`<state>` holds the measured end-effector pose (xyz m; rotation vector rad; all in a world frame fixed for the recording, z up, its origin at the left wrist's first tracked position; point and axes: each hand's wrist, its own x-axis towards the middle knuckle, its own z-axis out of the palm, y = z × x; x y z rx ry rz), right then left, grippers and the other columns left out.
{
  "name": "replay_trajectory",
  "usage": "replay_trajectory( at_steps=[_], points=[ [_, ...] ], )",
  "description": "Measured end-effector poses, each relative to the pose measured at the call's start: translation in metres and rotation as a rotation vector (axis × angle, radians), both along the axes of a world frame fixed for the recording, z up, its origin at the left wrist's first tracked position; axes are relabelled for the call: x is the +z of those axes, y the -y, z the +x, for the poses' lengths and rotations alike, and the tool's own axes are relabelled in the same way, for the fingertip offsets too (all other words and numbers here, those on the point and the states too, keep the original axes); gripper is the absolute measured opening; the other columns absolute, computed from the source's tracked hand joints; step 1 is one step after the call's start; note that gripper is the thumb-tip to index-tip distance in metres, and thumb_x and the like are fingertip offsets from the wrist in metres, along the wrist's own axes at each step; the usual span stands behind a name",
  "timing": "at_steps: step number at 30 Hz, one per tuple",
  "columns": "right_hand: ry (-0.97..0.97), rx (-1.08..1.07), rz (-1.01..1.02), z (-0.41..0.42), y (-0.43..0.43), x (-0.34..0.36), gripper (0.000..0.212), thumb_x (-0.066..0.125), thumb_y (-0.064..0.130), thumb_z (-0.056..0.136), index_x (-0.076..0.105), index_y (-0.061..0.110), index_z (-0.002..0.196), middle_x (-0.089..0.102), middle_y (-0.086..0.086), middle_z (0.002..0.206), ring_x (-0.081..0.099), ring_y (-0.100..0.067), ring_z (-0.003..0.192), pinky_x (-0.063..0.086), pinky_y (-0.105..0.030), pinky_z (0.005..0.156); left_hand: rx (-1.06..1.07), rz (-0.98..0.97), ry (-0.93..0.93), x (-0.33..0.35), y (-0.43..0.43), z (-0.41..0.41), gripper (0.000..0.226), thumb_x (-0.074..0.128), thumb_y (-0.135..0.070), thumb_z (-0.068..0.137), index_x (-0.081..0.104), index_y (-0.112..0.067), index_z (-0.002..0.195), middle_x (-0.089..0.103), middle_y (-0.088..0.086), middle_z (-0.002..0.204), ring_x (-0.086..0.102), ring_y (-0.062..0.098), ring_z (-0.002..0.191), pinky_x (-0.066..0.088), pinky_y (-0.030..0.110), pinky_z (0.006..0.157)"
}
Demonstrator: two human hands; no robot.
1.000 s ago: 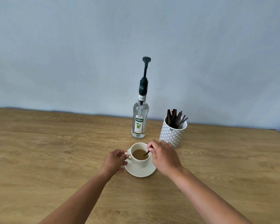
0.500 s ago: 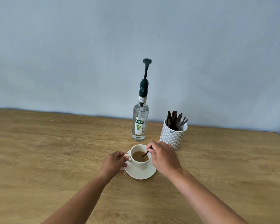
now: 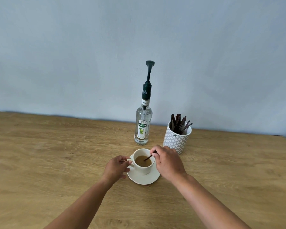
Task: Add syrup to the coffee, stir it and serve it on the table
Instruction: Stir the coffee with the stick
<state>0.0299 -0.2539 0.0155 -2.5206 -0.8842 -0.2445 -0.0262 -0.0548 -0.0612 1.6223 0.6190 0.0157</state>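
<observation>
Coffee cup [image 3: 143,169], stirrer [image 3: 148,157] in right hand [image 3: 169,162]

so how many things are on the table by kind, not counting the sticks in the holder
cup: 1
saucer: 1
syrup bottle: 1
patterned stick holder: 1
stir stick in the coffee, held by the right hand: 1
total: 5

Right hand [image 3: 169,162] covers the stirrer's [image 3: 148,157] top end and the cup's [image 3: 143,164] near-right rim; left hand [image 3: 116,168] hides the handle; both forearms run off-frame.
</observation>
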Motion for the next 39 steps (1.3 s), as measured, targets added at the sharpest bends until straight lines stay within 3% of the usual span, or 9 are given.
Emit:
replay_trajectory(
  at_steps=[11,19,27,34,37,39],
  points=[
    [-0.060,0.004,0.041,0.000,-0.003,0.000,0.009,0.053,0.023,0.097,0.061,0.024,0.102,0.069,0.003,0.092,0.059,-0.018,0.084,0.043,-0.036,0.087,0.015,-0.001,0.015,0.000,0.001,-0.001,0.010,0.071,-0.020,0.091,0.072,-0.015,0.100,0.077,0.006,0.097,0.073,0.018,0.079,0.060,0.035,0.063],
    [0.037,-0.006,0.003,-0.001,-0.002,0.005,0.011,0.055,0.015,0.095,0.061,0.021,0.102,0.069,0.002,0.087,0.058,-0.020,0.080,0.045,-0.039,0.079,0.014,0.018,0.017,0.002,0.002,-0.001,0.009,0.071,-0.019,0.092,0.072,-0.016,0.100,0.077,0.007,0.097,0.074,0.018,0.081,0.060,0.035,0.062],
    [-0.050,-0.003,0.048,-0.001,-0.007,0.002,0.008,0.055,0.026,0.097,0.061,0.027,0.101,0.067,0.002,0.091,0.058,-0.019,0.083,0.045,-0.035,0.083,0.016,0.015,0.018,0.003,0.001,-0.003,0.010,0.071,-0.018,0.091,0.072,-0.016,0.101,0.078,0.006,0.096,0.076,0.023,0.086,0.062,0.040,0.068],
    [0.023,-0.010,-0.009,-0.002,-0.004,0.003,0.009,0.053,0.017,0.096,0.058,0.023,0.101,0.068,0.004,0.088,0.057,-0.018,0.083,0.044,-0.039,0.083,0.029,0.000,0.053,-0.001,-0.002,-0.005,0.014,0.073,-0.023,0.090,0.072,-0.021,0.104,0.078,0.003,0.097,0.076,0.022,0.087,0.062,0.039,0.065],
    [-0.025,0.001,0.033,-0.005,-0.007,0.003,0.007,0.052,0.021,0.097,0.059,0.024,0.099,0.067,0.002,0.088,0.057,-0.020,0.083,0.045,-0.037,0.083,0.128,0.093,0.091,-0.005,-0.003,-0.007,0.015,0.064,-0.036,0.095,0.070,-0.025,0.103,0.077,-0.005,0.093,0.075,0.014,0.085,0.062,0.038,0.067],
    [-0.062,-0.008,0.042,-0.006,-0.008,0.002,0.008,0.053,0.027,0.097,0.059,0.027,0.101,0.066,0.001,0.092,0.058,-0.020,0.085,0.046,-0.035,0.084,0.172,0.294,0.082,-0.011,-0.006,-0.011,0.020,0.055,-0.040,0.098,0.069,-0.027,0.105,0.075,-0.009,0.096,0.072,0.015,0.093,0.057,0.038,0.076]
  ],
)
